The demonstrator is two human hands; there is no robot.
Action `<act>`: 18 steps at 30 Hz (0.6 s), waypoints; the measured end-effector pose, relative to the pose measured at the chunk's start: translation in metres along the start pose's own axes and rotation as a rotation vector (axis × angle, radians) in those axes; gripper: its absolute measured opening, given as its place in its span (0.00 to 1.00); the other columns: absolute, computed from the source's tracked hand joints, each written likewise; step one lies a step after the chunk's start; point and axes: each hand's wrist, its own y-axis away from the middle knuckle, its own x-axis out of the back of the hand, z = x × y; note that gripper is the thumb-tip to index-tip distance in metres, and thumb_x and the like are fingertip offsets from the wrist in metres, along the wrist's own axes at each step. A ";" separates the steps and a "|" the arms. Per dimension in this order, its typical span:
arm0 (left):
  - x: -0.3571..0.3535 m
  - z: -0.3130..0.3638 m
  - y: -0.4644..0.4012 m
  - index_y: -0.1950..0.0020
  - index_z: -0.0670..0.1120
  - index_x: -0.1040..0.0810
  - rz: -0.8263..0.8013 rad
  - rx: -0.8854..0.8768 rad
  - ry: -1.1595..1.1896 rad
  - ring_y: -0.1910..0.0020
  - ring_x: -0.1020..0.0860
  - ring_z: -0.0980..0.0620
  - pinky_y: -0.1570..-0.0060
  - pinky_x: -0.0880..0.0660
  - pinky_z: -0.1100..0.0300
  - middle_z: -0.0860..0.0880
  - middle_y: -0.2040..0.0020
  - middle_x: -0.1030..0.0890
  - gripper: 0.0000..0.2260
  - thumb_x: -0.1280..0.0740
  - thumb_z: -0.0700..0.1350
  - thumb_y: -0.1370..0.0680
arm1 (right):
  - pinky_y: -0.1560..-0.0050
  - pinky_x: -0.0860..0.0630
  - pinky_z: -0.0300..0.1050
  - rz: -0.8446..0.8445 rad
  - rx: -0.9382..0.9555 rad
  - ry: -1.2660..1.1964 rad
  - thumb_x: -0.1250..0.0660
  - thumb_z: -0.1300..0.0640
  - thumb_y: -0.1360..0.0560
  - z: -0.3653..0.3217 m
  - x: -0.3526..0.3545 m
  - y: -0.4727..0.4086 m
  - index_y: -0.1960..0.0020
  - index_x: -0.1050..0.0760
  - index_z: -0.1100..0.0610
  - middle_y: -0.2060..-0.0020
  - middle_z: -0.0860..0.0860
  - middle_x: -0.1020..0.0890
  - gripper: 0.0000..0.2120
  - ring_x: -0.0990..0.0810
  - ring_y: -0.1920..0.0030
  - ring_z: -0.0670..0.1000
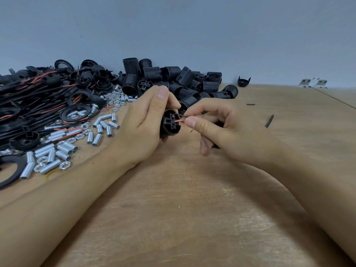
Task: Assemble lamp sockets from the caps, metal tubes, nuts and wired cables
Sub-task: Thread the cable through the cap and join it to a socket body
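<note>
Two bare forearms are laid across the near part of the wooden table (183, 218), and the hands are brought together just past its middle. The left hand (142, 128) is curled closed around a black socket body (170, 123), which is held with its slotted inner face turned toward the right hand; the thumb is raised above it and the fingers are wrapped behind, mostly hidden. The right hand (223, 128) is nearly closed, with thumb and forefinger pinched on a thin red wire (180, 121) whose end is touching the face of the socket body; a dark wire is seen just above the red one. Something black is tucked under the right palm, but what it is cannot be told. Toward the left edge, loose metal tubes (63, 149) and nuts (65, 165) are scattered beside the left forearm. Farther along the left edge, a tangle of black cables with red wires (28, 97) is heaped with caps and flat rings. Beyond the hands, against the far edge, threaded black socket shells (173, 79) are piled. A single black cap (243, 81) is set apart near the far edge to the right, and two short black scraps (269, 121) are lying on the bare wood on the right side.
</note>
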 end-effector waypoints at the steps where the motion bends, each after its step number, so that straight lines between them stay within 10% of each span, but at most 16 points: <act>1: -0.001 0.000 0.000 0.53 0.43 0.26 0.019 0.018 0.023 0.72 0.24 0.46 0.75 0.27 0.55 0.41 0.64 0.23 0.16 0.49 0.47 0.14 | 0.66 0.30 0.30 0.007 0.019 0.017 0.33 0.59 0.21 -0.001 0.000 0.000 0.51 0.20 0.53 0.75 0.51 0.20 0.04 0.21 0.73 0.46; 18: -0.003 0.001 0.001 0.55 0.46 0.26 0.095 -0.017 -0.054 0.74 0.24 0.44 0.78 0.28 0.51 0.46 0.68 0.24 0.16 0.48 0.48 0.14 | 0.69 0.23 0.38 0.035 0.043 0.060 0.30 0.59 0.23 -0.010 -0.008 0.004 0.56 0.22 0.55 0.76 0.56 0.23 0.04 0.22 0.76 0.45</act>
